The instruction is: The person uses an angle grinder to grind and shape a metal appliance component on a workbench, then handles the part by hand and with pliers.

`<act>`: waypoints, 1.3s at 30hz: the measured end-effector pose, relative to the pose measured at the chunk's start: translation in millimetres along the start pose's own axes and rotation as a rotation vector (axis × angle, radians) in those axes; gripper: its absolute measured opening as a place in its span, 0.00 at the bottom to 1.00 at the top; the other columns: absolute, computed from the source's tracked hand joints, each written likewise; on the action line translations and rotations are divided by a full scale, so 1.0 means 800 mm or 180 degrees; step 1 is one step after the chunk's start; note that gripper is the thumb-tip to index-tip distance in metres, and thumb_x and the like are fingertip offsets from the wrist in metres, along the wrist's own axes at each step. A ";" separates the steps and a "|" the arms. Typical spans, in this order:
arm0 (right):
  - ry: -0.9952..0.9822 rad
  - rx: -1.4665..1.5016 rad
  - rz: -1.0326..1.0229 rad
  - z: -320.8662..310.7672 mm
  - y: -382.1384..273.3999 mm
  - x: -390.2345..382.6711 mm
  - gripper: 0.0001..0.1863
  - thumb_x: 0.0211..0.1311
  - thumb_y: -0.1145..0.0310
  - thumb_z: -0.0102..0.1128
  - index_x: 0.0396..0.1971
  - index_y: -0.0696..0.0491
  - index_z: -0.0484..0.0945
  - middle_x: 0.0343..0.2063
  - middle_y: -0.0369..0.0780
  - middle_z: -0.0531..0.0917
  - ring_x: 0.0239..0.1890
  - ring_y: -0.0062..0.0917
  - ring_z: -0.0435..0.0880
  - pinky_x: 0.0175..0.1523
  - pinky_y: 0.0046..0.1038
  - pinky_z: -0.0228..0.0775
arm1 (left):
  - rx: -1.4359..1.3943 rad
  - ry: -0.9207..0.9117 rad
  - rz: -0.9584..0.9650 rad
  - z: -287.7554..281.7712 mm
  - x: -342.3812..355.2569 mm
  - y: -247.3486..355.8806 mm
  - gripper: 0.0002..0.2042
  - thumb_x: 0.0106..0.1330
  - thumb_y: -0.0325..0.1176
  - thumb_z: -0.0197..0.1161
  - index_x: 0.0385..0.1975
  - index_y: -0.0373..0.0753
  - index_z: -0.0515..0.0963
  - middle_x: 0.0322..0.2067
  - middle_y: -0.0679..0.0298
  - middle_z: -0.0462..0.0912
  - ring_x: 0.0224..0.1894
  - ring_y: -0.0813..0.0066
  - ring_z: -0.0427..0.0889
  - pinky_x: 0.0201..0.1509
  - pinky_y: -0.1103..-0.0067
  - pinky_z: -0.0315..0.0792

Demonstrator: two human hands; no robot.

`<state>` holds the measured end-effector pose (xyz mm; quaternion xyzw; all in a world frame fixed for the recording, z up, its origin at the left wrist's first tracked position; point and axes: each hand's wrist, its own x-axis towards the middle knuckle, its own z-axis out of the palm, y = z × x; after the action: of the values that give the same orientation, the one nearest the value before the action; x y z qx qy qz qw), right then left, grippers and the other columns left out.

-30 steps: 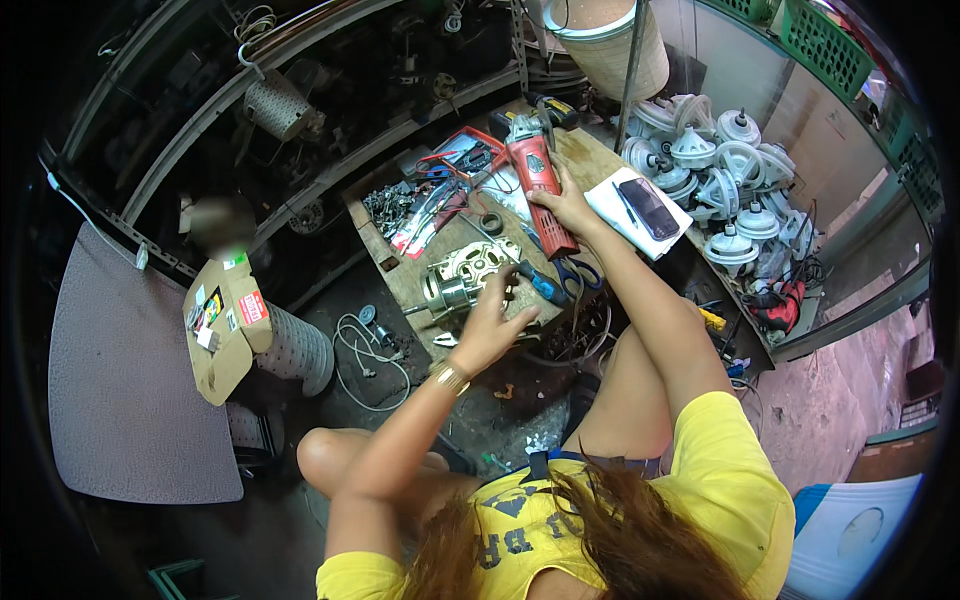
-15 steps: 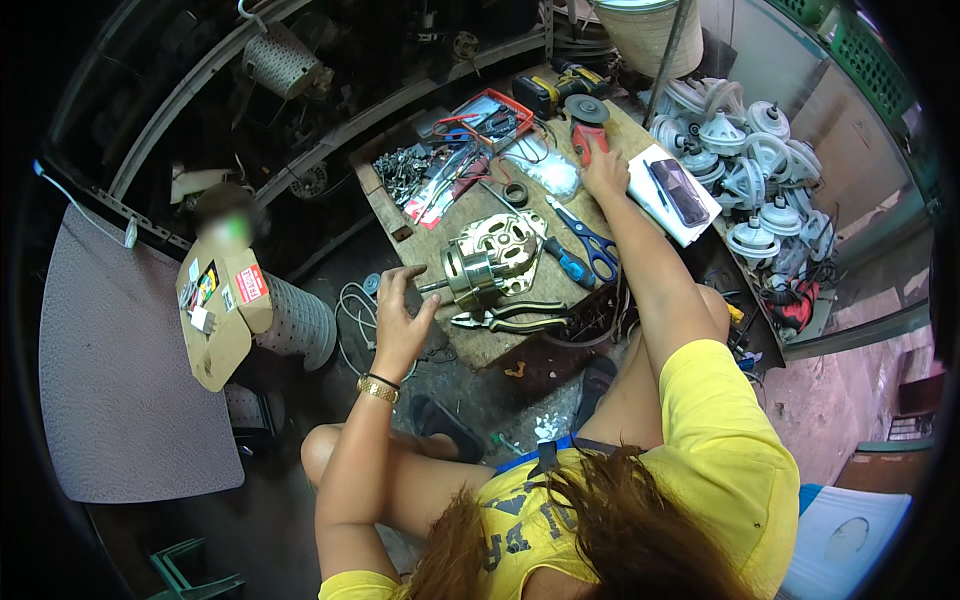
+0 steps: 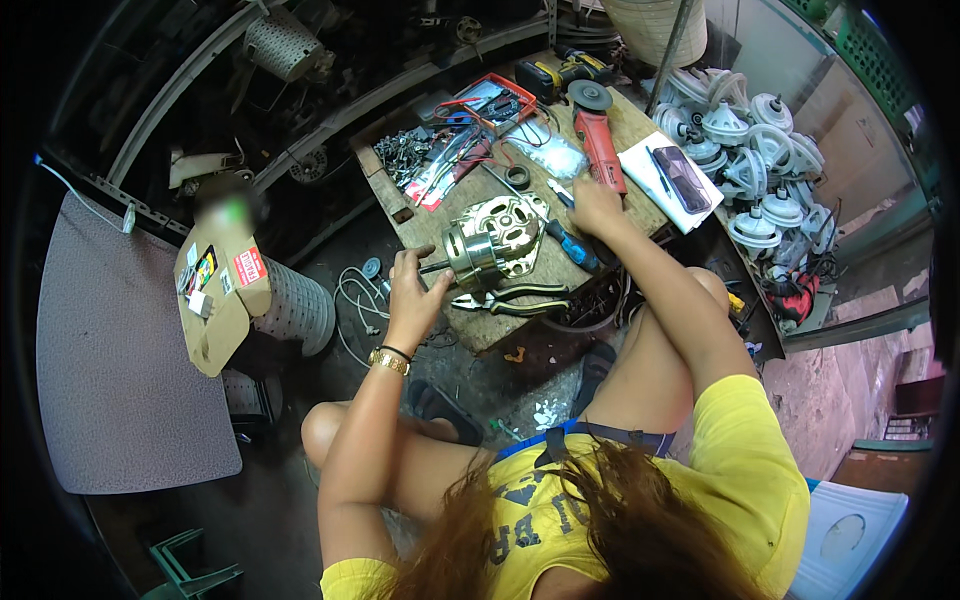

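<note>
A round motor part of shiny metal (image 3: 474, 258) lies on the wooden worktable (image 3: 408, 232), its shaft (image 3: 436, 267) pointing left. My left hand (image 3: 414, 292) curls round that shaft, thumb on the near side and fingers on the far side. Scissors (image 3: 562, 193) lie partly beneath my right hand (image 3: 596, 207), which is closed on them; their handles are mostly hidden. Just beyond that hand is a red angle grinder (image 3: 602, 145). A blue screwdriver (image 3: 570, 244) rests near the perforated metal end cover (image 3: 515, 226). Pliers (image 3: 512, 299) lie at the table's near edge.
Loose screws (image 3: 404, 155), a red tray of tools (image 3: 500, 103) and a cordless drill (image 3: 575, 70) occupy the far side. A phone (image 3: 680, 180) lies on white paper. White plastic gear parts (image 3: 760, 170) are heaped at right; an open cardboard box (image 3: 222, 305) is at left.
My right hand has come off the grinder and moved nearer, onto the scissors. My left hand has shifted up and closed round the shaft. The view has tilted slightly.
</note>
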<state>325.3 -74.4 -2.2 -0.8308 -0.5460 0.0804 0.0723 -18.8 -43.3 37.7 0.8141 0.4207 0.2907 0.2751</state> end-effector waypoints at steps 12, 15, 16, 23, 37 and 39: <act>0.1247 0.0077 -0.0179 -0.025 -0.030 -0.050 0.17 0.51 0.69 0.59 0.42 0.60 0.75 0.41 0.51 0.79 0.45 0.42 0.77 0.51 0.43 0.69 | -0.0199 -0.0077 0.0055 0.024 0.010 -0.013 0.23 0.58 0.38 0.63 0.51 0.36 0.69 0.49 0.51 0.74 0.53 0.52 0.73 0.55 0.65 0.67; 0.1048 0.1144 -0.0524 -0.018 -0.052 -0.043 0.18 0.55 0.66 0.55 0.43 0.62 0.71 0.38 0.53 0.78 0.44 0.46 0.77 0.52 0.42 0.67 | -0.0169 -0.0080 0.0183 0.026 0.012 -0.004 0.24 0.58 0.36 0.63 0.52 0.34 0.68 0.48 0.49 0.74 0.53 0.51 0.73 0.56 0.66 0.67; 0.0829 0.1800 -0.0579 -0.015 -0.065 -0.045 0.19 0.57 0.65 0.53 0.43 0.64 0.70 0.37 0.53 0.78 0.44 0.47 0.76 0.54 0.41 0.66 | -0.0121 -0.0066 0.0189 0.026 0.010 -0.003 0.24 0.58 0.36 0.63 0.53 0.34 0.68 0.48 0.49 0.74 0.53 0.51 0.73 0.56 0.67 0.67; -0.1892 0.4971 0.0343 -0.052 -0.108 -0.080 0.26 0.55 0.68 0.54 0.54 0.60 0.64 0.30 0.40 0.76 0.25 0.23 0.80 0.26 0.28 0.78 | -0.0186 -0.0197 0.0050 0.024 0.011 -0.011 0.25 0.58 0.36 0.64 0.55 0.36 0.66 0.51 0.49 0.74 0.53 0.51 0.74 0.55 0.66 0.68; -0.0298 0.5028 0.0167 -0.030 -0.141 -0.097 0.16 0.54 0.66 0.54 0.40 0.59 0.71 0.30 0.40 0.76 0.27 0.20 0.74 0.30 0.25 0.66 | -0.0014 -0.0273 -0.0082 0.026 0.010 -0.012 0.26 0.59 0.41 0.63 0.56 0.40 0.65 0.49 0.49 0.76 0.55 0.50 0.72 0.56 0.62 0.66; -0.0429 0.4436 -0.0074 -0.020 -0.139 -0.097 0.20 0.53 0.64 0.56 0.43 0.61 0.71 0.31 0.41 0.77 0.29 0.21 0.74 0.33 0.25 0.67 | 0.0042 -0.0242 -0.0121 0.028 0.007 -0.015 0.26 0.59 0.41 0.63 0.56 0.41 0.65 0.49 0.49 0.76 0.55 0.50 0.73 0.55 0.62 0.66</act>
<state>198.6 -102.0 40.8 -0.5781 -0.3794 0.4624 0.5550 -6.6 -37.1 15.9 0.8182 0.4272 0.2515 0.2910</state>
